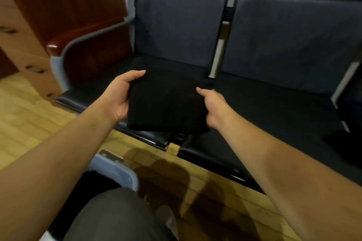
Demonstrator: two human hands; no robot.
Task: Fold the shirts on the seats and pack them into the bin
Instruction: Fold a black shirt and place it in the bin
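Note:
A folded black shirt point(166, 103) is held in the air just above the front edge of the left seat point(94, 92). My left hand point(119, 98) grips its left edge, thumb on top and fingers underneath. My right hand point(211, 105) grips its right edge, thumb on top. A grey-blue bin point(117, 168) stands on the floor below my left forearm, with dark cloth inside it. More black cloth point(344, 137) lies on the right seat at the frame's edge.
The row of dark padded seats point(274, 103) fills the middle and right. A chrome armrest with a red-brown cap point(56, 47) bounds the left seat. A wooden drawer cabinet point(29, 31) stands at the left. My knee in grey trousers point(117, 217) is at the bottom, above the wooden floor point(27, 123).

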